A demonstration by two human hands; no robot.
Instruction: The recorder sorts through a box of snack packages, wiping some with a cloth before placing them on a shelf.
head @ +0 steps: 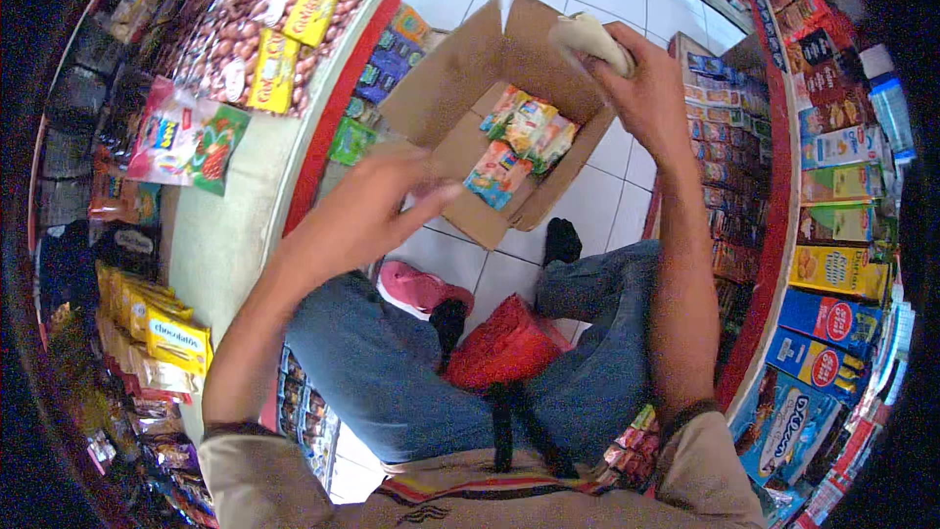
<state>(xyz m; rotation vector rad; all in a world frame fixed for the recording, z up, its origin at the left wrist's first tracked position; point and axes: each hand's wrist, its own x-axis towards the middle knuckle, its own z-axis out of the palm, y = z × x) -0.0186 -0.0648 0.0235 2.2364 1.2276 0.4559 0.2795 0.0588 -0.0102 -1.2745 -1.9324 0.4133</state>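
Note:
An open cardboard box (470, 95) stands on the tiled floor before me, its flaps raised. Inside lie several small colourful snack packets (499, 175), in white, orange, green and blue. My right hand (639, 81) is raised over the box's far right edge and grips a pale, crumpled object (598, 40), perhaps a cloth; blur hides what it is. My left hand (374, 206) is blurred at the near left side of the box, fingers apart, with nothing in it. Between my knees sits a red object (499, 349) whose kind I cannot tell.
On the left, a red-edged shelf (257, 213) bears a pink and green candy bag (187, 136), yellow chocolate packets (172, 338) and a large pile of wrapped sweets. Biscuit boxes (837, 272) line the right shelf, with hanging sachets (723, 132) below. A pink sandal (418, 286) is on the floor.

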